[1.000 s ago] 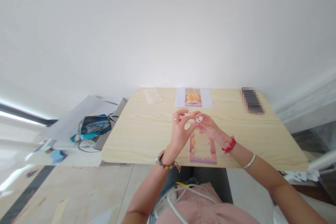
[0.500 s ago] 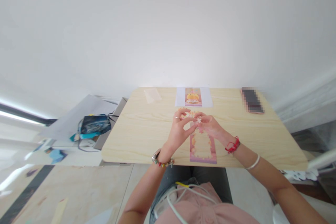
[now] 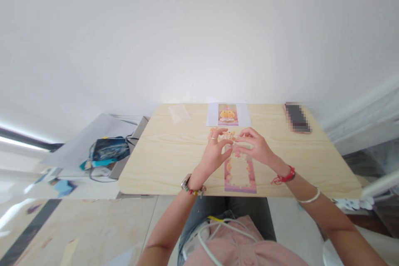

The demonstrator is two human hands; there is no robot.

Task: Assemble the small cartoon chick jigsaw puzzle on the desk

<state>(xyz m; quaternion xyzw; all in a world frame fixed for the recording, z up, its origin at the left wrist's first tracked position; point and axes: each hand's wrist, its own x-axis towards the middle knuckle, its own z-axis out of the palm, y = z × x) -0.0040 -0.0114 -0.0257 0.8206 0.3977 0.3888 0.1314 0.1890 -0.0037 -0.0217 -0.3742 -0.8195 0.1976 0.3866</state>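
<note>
A pink jigsaw frame (image 3: 240, 173) with a pale, unfilled middle lies on the wooden table (image 3: 162, 153) in front of me. My left hand (image 3: 215, 152) and my right hand (image 3: 257, 146) meet just above its far end, fingers pinched together around a small puzzle piece (image 3: 233, 145) that is mostly hidden. A few loose orange pieces (image 3: 222, 134) lie just beyond my fingers. A sheet with the reference picture (image 3: 227, 114) of a yellow figure lies further back.
A phone (image 3: 296, 117) lies at the table's far right. A clear plastic bag (image 3: 178, 113) lies at the far left. Left of the table, a lower surface holds paper and a dark blue bag (image 3: 107, 151) with cables. A white cable (image 3: 215, 232) lies in my lap.
The right hand has turned palm-down, so the white piece it showed a second ago is now hidden. Both hands shifted slightly away from me and closed together over the frame's far end.
</note>
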